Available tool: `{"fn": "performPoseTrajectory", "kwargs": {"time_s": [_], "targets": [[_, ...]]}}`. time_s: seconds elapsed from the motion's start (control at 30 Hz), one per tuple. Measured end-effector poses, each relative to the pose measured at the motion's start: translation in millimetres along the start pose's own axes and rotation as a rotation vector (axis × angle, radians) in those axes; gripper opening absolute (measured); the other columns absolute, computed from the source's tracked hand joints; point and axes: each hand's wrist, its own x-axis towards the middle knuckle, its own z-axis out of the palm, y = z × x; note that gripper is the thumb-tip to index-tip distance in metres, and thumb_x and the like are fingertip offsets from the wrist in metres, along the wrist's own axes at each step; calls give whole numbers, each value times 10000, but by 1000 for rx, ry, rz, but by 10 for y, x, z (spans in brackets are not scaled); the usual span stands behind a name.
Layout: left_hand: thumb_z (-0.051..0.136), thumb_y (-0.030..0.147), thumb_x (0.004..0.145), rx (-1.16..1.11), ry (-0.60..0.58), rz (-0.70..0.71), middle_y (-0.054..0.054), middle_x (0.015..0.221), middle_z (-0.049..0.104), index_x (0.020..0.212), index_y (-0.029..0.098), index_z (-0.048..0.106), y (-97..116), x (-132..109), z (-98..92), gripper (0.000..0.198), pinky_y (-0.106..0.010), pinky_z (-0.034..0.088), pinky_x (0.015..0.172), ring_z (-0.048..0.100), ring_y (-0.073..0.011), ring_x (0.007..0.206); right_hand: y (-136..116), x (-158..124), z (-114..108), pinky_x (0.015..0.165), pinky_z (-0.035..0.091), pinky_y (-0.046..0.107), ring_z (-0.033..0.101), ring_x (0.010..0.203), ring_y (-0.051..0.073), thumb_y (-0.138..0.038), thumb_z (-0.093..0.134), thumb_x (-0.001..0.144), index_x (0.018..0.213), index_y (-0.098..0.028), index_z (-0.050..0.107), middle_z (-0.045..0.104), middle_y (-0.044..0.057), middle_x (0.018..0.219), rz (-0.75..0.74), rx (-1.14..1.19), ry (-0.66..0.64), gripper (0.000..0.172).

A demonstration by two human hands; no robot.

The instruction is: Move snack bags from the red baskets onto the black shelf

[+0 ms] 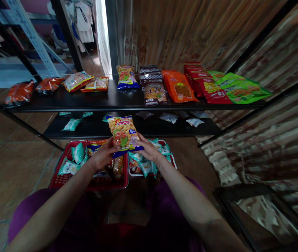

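Note:
A yellow and blue snack bag [124, 134] is held up between my two hands, its printed front toward me. My left hand [104, 154] grips its lower left edge, and my right hand [149, 148] grips its lower right side. Below it stands a red basket [56, 175] with teal packets and other snack bags in it. To its right, partly under my right hand, is a white-rimmed basket [174, 162] filled with teal packets [146, 168]. A similar yellow and blue bag [127, 77] stands on the upper shelf.
The black upper shelf [98, 101] also bears orange bags [20, 92], a brown bag [154, 87], red bags [209, 84] and green bags [243, 87]. Small packets [168, 118] lie on the lower shelf [98, 131]. A dark frame [269, 189] lies at the right, by a curtain [256, 140].

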Motion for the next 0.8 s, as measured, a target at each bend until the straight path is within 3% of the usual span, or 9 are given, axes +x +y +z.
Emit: {"fn": "performPoseTrajectory", "kwargs": {"time_s": [0.17, 0.3, 0.43, 0.63, 0.8], "targets": [[754, 83, 641, -42, 40, 25, -68, 1059, 696, 1240, 225, 542, -10, -50, 68, 652, -369, 520, 921, 671, -201, 945, 12, -7, 10, 686, 601, 315, 685, 910, 197, -279, 739, 702, 1253, -295, 502, 676, 31, 1134, 11, 9, -3, 600], [746, 87, 659, -46, 132, 53, -83, 1019, 703, 1165, 176, 589, -53, 0, 88, 538, -343, 549, 865, 677, -203, 913, 27, -14, 27, 722, 589, 270, 681, 922, 174, -218, 777, 660, 1252, -289, 504, 677, 19, 1133, 5, -6, -41, 656], [759, 126, 669, -29, 215, 78, -93, 1006, 699, 1061, 154, 642, -97, 2, 98, 410, -349, 570, 811, 678, -217, 896, 56, -7, 41, 746, 580, 253, 685, 914, 175, -183, 793, 622, 1202, -260, 537, 692, 20, 1091, -6, -7, 10, 638], [717, 46, 663, -89, 115, 95, -59, 1066, 691, 1071, 184, 657, -105, -91, 81, 436, -350, 517, 944, 654, -197, 999, 78, 11, 29, 676, 588, 249, 694, 838, 177, -216, 796, 633, 1134, -238, 559, 706, 35, 1029, -24, -7, 35, 555], [660, 9, 668, -129, 153, 108, -55, 1067, 696, 1031, 166, 677, -146, -147, 74, 396, -348, 504, 966, 653, -196, 1004, 91, 7, 49, 702, 587, 251, 693, 862, 178, -188, 801, 614, 1131, -238, 553, 706, 25, 1031, -34, -1, 31, 576]]}}
